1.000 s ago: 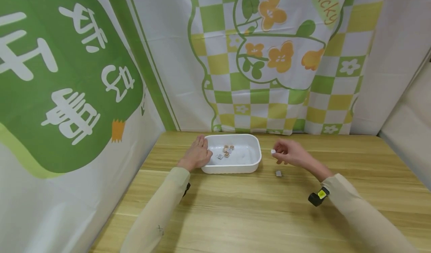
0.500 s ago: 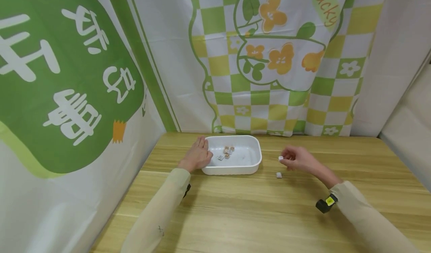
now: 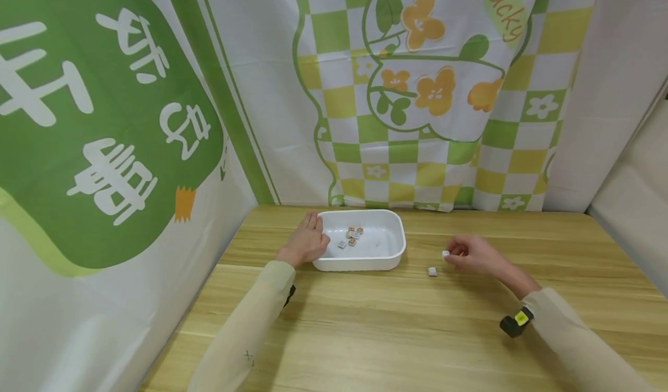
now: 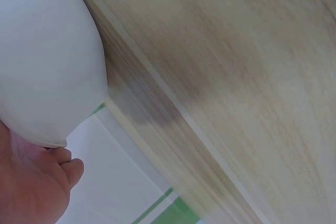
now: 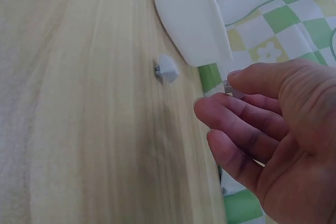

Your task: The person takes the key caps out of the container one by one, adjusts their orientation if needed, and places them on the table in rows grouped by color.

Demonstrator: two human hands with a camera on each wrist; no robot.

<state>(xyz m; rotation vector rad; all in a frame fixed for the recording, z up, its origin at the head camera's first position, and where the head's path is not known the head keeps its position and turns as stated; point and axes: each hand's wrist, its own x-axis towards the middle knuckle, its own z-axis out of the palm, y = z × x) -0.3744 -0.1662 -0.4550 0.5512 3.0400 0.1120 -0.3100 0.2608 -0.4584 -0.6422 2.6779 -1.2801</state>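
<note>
In the head view, a white rectangular tub (image 3: 360, 263) stands on the wooden table, and my left hand (image 3: 304, 242) grips its left end at the rim. Several small tan and white keycaps (image 3: 341, 244) lie inside it. The left wrist view shows the tub's outer wall (image 4: 50, 56) with my fingers up against its rim. To the right of the tub, my right hand (image 3: 475, 255) pinches a small white keycap (image 3: 446, 254) between thumb and fingers, held above the table. Another white keycap (image 3: 432, 271) lies on the table between that hand and the tub.
The wooden tabletop (image 3: 365, 334) runs back to a hanging cloth (image 3: 407, 166) with green and yellow checks. At the left hangs a white cloth with a green print (image 3: 120, 148). A black wrist camera (image 3: 514, 323) sits at the right sleeve.
My right hand has moved right and nearer to me, away from the tub, still pinching the keycap. The left hand stays on the tub.
</note>
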